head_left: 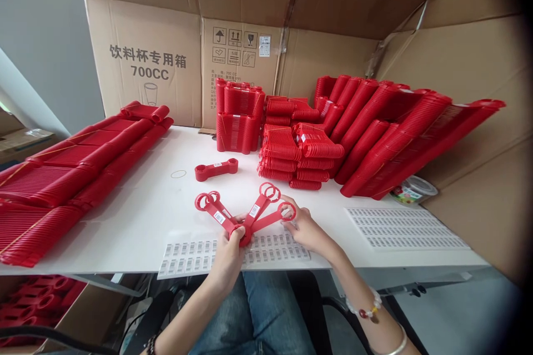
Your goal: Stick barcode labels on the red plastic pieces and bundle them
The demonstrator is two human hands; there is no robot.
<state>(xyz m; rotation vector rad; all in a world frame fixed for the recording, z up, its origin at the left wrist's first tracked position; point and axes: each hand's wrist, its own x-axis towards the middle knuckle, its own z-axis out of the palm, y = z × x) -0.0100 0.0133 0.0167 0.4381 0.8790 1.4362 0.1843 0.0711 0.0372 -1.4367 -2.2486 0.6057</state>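
My left hand (230, 244) is closed around the near ends of a fan of red plastic cup carriers (245, 213), each with a ring at the far end and some with a white barcode sticker. My right hand (300, 226) pinches the ring end of the rightmost carrier in the fan. Both hands hover over a sheet of barcode stickers (195, 252) at the front edge of the white table (145, 211). One single red carrier (216, 169) lies flat further back on the table.
Long rows of stacked red carriers lie at the left (62, 177) and lean at the right (400, 133); shorter stacks (291, 150) stand in the middle. A second sticker sheet (403, 227) and a small round tin (414, 188) lie at the right. Cardboard boxes (150, 61) wall the back.
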